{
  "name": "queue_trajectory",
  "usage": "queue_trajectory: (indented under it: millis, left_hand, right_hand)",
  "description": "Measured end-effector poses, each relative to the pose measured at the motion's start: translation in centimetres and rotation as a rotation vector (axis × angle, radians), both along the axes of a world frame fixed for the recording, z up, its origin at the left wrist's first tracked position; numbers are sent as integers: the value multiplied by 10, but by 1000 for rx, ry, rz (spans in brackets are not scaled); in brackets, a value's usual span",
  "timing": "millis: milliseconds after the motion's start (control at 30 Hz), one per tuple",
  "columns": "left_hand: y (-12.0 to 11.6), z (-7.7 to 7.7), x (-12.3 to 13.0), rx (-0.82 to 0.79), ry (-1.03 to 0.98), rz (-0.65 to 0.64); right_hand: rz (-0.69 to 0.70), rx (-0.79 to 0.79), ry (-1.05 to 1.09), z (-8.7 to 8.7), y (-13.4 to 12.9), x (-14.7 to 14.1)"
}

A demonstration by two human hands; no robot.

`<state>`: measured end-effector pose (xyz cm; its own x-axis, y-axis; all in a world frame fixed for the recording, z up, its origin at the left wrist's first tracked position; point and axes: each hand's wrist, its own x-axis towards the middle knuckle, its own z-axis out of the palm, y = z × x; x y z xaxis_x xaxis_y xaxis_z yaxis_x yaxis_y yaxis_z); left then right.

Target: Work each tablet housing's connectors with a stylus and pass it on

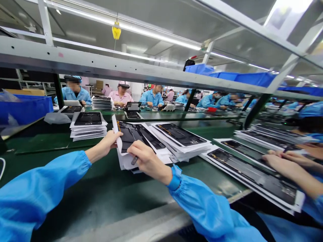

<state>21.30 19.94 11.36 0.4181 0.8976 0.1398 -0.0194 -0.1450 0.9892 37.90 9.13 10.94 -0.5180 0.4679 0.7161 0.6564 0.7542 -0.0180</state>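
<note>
My left hand (111,139) is closed on the left edge of a black tablet housing (130,134) and the white sheet (114,124) with it, tilting them up from a stack. My right hand (145,157) lies over the housing's lower edge, fingers curled round a slim dark tool (134,160); only its blunt end shows below the fingers, and its tip is hidden. Another black housing (151,136) lies just behind, partly covered. Touching on the right is a taller stack of white sheets (188,153), topped by a black housing (181,133) with a yellow strip.
A further stack of housings on sheets (88,129) stands left, near a blue bin (25,107). At right, a co-worker's hands (287,164) work over long black housings (252,174). A metal shelf beam (151,72) crosses above the green bench (83,188). Several people sit opposite.
</note>
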Motion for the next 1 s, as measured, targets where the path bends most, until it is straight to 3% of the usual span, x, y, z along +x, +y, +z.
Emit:
queue_trajectory:
  millis: [67,167,267,333,467,567,633,700,767,867,1000]
  left_hand:
    - [-18,3,-25,-42,-38,47]
    - [-63,-2,-84,-112,-21,99]
    - [-112,-19,-131,-197,77,149]
    - [-134,-35,-145,-242,116,199]
    - [-145,-71,-151,-271,173,243]
    - [-141,-77,-165,-232,292,123]
    - [-142,-72,-181,-84,535,49]
    - [-149,-67,-197,212,840,113]
    - [-162,-65,-208,541,997,204]
    - [-186,-70,-209,825,907,108]
    - [-210,-84,-198,844,786,-13]
  right_hand:
    - [31,1,16,-3,-24,-11]
    - [114,-19,165,-9,-73,-23]
    - [86,-133,283,-19,-115,-32]
    - [148,-256,405,-31,-126,-42]
    - [228,-442,683,-59,-128,-82]
    - [208,-532,626,-75,-129,-110]
    - [223,-564,536,-83,-131,-118]
    - [247,-572,468,-90,-133,-119]
    - [262,-548,443,-94,-135,-117]
    - [235,-493,428,-95,-136,-111]
    - [191,-476,320,-95,-135,-112]
